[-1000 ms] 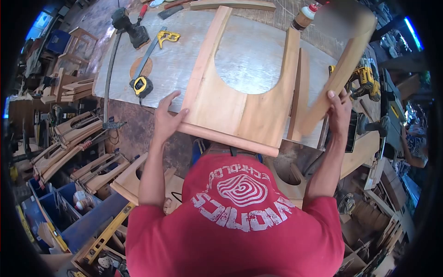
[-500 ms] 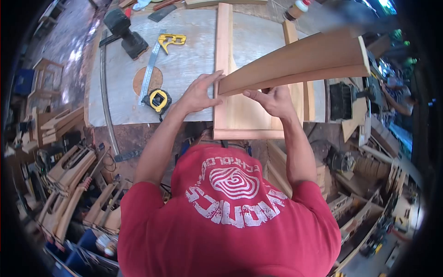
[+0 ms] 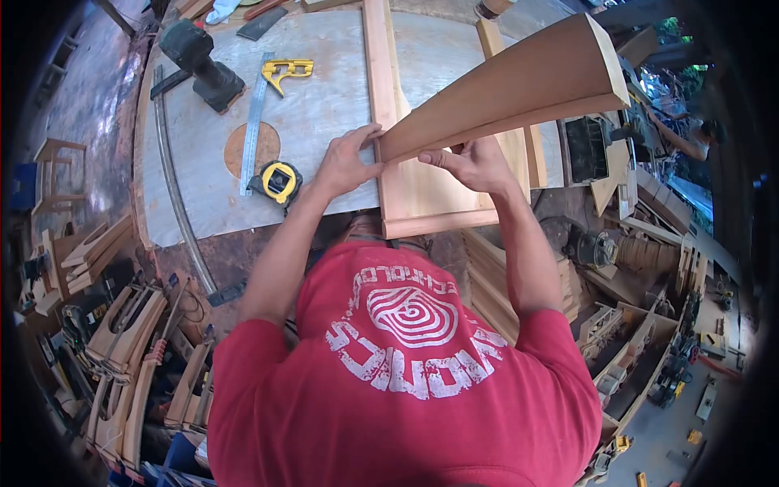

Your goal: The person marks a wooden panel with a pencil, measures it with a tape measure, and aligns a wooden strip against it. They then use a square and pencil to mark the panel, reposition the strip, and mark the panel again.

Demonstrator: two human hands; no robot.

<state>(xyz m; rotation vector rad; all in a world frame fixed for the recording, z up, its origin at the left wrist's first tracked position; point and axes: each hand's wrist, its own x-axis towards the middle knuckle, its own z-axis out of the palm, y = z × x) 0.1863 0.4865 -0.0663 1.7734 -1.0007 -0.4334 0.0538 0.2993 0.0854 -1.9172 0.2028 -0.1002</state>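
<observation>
A wide wooden board (image 3: 511,85) slants up from a pale wooden frame (image 3: 379,65), its narrow near end resting at the frame's left rail. My right hand (image 3: 479,166) grips the board's lower edge, thumb on the near side and fingers partly hidden behind. At that narrow end, my left hand (image 3: 345,165) curls against the rail, fingertips above and thumb below; whether it also pinches the board is hard to see. A yellow-and-black tape measure (image 3: 278,183) lies just left of this hand. Beyond it are a combination square (image 3: 258,122) and a cordless drill (image 3: 203,65).
The pale worktable (image 3: 324,97) carries a long metal bar clamp (image 3: 174,178) along its left side. Stacked wooden parts (image 3: 134,325) stand at lower left. A divided wooden tray (image 3: 633,349) sits at lower right. Another person's arm (image 3: 677,138) shows at far right.
The view has shifted, so the table items appear further left and the frame a little higher. The board's raised end sits slightly higher. Both hands keep their places on the wood.
</observation>
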